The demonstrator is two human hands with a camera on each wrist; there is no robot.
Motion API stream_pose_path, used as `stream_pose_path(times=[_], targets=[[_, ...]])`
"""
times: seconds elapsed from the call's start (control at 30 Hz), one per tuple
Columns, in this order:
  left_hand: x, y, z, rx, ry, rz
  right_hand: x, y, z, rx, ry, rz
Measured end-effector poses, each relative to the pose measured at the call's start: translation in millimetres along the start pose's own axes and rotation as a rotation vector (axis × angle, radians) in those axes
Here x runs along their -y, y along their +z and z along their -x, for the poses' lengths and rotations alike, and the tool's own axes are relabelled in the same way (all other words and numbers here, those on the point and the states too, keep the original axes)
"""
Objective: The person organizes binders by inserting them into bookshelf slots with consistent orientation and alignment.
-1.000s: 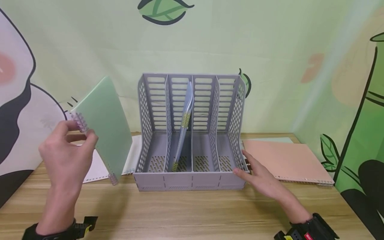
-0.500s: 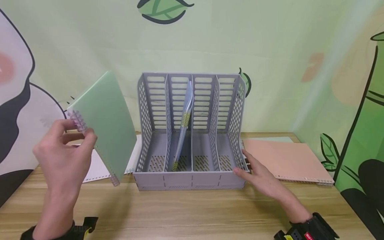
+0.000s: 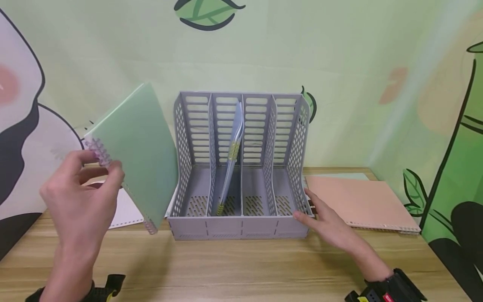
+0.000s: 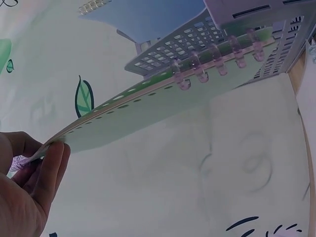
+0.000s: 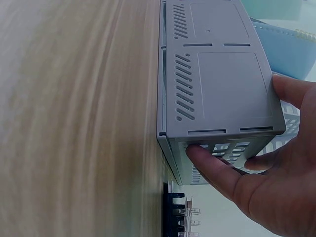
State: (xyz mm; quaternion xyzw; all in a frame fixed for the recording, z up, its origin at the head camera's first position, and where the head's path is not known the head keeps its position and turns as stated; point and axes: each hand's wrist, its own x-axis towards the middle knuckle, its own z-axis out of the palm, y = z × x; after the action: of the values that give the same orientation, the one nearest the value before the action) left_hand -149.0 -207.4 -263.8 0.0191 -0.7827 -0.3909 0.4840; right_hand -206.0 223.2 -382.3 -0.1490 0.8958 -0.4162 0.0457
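Observation:
My left hand (image 3: 81,188) pinches a light green spiral notebook (image 3: 141,147) by the corner at its clear rings. The notebook hangs upright and tilted, left of a grey-purple file organizer (image 3: 241,228). In the left wrist view, thumb and fingers nip the end of the notebook (image 4: 128,118), whose far end lies in front of the organizer's side. My right hand (image 3: 328,222) grips the organizer's front right corner, thumb on the front rim and fingers against the perforated side. A blue notebook (image 3: 235,134) leans in the second compartment from the left.
To the right a pink spiral notebook (image 3: 362,203) lies flat over a pale green one (image 3: 351,176). A white notebook (image 3: 126,209) lies at left, partly hidden behind the held one. All rest on a wooden table (image 3: 241,268), backed by a printed cloth (image 3: 339,63).
The green notebook has moved rightward and slightly up in my left hand, so its edge now meets the organizer's left side in the head view. My right hand and the organizer stay put.

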Motion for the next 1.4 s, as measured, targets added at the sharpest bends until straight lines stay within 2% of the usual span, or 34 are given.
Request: stream_pose_path(times=[0.37, 0.6, 0.83, 1.03, 1.4], targets=[[-6.3, -3.5, 1.6, -0.021, -0.002, 0.028, -0.5, -0.2, -0.2, -0.001, -0.003, -0.008], [-15.5, -7.7, 4.0, -0.037, -0.020, 0.044, -0.1, -0.3, -0.1, 0.002, -0.010, -0.026], [-28.7, -14.1, 7.1, -0.058, 0.034, 0.073, -0.5, 0.0, 0.1, -0.001, -0.011, -0.018], [-39.6, -17.7, 8.9, -0.098, 0.033, 0.138, -0.4, -0.3, 0.5, -0.003, -0.004, 0.000], [-35.5, -23.0, 8.8, -0.114, 0.031, 0.095, -0.7, -0.4, -0.4, 0.010, -0.004, -0.007]])
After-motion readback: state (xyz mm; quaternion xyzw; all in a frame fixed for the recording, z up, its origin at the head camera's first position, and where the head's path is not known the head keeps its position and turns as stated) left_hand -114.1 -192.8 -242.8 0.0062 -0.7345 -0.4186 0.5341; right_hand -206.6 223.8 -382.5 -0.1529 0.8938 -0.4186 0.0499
